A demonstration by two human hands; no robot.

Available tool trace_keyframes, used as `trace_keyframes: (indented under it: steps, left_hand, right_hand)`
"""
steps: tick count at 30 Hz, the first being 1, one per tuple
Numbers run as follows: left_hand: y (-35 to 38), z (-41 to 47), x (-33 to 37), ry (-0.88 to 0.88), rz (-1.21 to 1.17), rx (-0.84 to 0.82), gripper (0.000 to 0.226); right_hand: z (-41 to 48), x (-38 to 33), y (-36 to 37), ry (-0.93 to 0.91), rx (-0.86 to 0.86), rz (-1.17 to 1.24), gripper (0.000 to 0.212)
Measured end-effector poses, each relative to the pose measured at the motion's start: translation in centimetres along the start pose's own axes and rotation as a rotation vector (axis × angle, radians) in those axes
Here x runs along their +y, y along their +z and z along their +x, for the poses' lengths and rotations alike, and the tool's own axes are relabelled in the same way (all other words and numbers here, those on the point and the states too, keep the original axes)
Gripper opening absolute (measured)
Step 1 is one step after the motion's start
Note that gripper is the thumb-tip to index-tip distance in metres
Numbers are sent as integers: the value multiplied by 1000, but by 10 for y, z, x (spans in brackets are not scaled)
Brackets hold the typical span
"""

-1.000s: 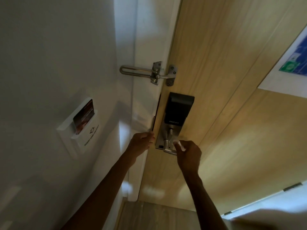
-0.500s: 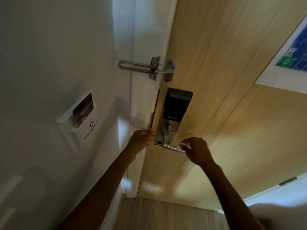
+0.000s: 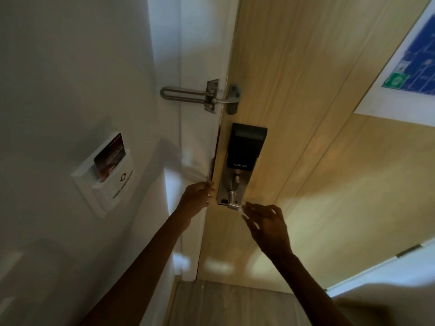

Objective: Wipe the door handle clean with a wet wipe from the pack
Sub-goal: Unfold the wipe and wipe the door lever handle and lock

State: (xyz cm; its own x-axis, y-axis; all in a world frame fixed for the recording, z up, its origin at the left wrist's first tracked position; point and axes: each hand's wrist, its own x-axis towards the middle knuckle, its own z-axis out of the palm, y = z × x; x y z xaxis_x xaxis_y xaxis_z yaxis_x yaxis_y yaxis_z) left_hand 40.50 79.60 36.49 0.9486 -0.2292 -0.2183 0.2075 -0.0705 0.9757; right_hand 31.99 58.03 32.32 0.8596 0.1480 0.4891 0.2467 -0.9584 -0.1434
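The silver lever door handle (image 3: 232, 203) juts from a black and silver smart lock (image 3: 242, 158) on the wooden door (image 3: 294, 128). My right hand (image 3: 268, 228) is wrapped over the lever's outer part, pinching a small white wet wipe (image 3: 243, 210) against it; most of the wipe is hidden by my fingers. My left hand (image 3: 197, 198) grips the door's edge just left of the lock. The wipe pack is out of view.
A metal swing-bar door guard (image 3: 207, 96) bridges frame and door above the lock. A key-card holder (image 3: 104, 175) with a card sits on the white wall at left. A blue evacuation plan (image 3: 416, 57) hangs on the door's upper right. Wooden floor lies below.
My right hand slid out along the lever with the wipe, then came back inward toward the lock. The left hand stayed on the door edge.
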Motion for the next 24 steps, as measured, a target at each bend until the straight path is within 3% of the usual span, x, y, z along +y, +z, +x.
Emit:
trace_keyframes:
  steps: [2,7,13,19,24]
  left_hand:
    - [1,-1,0,8,0,-15,24]
    - [8,-3,3,-4,-90,-140,20]
    - [17,4,0,-76,-48,-80,28]
    - [16,9,-1,-125,-36,-61,47]
    - [18,12,0,-172,-129,-120,33]
  right_hand:
    - [-10,25,-13,-54,41,-74,29]
    - [-8,34,-21,181,96,36,25]
    - [-4,-13,3,-22,55,-2,32]
    - [-35,46,-27,283,101,13,24]
    - [0,-2,-15,239,170,88,25]
